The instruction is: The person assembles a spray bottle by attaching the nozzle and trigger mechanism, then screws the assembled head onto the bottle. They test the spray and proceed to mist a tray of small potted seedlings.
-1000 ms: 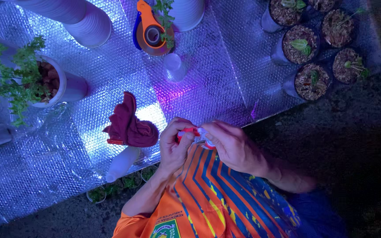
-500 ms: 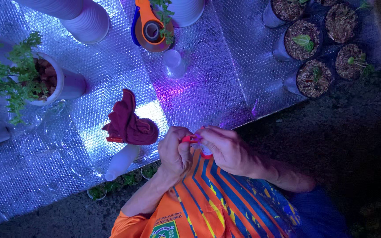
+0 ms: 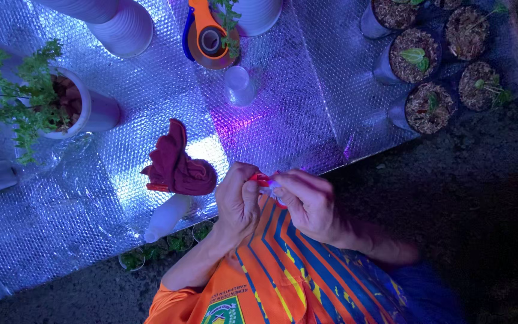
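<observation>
Sheet: I see a silver bubble sheet (image 3: 151, 120) covering most of the ground, lit violet, its near edge running along dark soil.
Shirt: an orange shirt with blue and yellow stripes (image 3: 283, 282) fills the lower middle of the view.
Fern pot: a white pot with a leafy green plant (image 3: 85, 108) lies on the sheet at far left.
White pots: I count two more white pots (image 3: 121, 24) at the top left, side by side.
Seedling pots: a cluster of small dark pots of soil (image 3: 427, 60) stands at the top right corner of the sheet, some with small green sprouts.
Tape reel: an orange and blue reel (image 3: 208, 36) lies at top centre.
Cloth: a dark red cloth (image 3: 175, 168) sits bunched on the sheet, just left of the hands.
Bottle: a white bottle (image 3: 166, 216) lies tilted below the cloth.
Left hand: my left hand (image 3: 238, 201) is closed, fingers pinching a small red item (image 3: 260, 178).
Right hand: my right hand (image 3: 307, 201) is curled, fingertips meeting the same item.
Red item: held between both hands above the shirt, at the sheet's near edge; too small for me to identify.
</observation>
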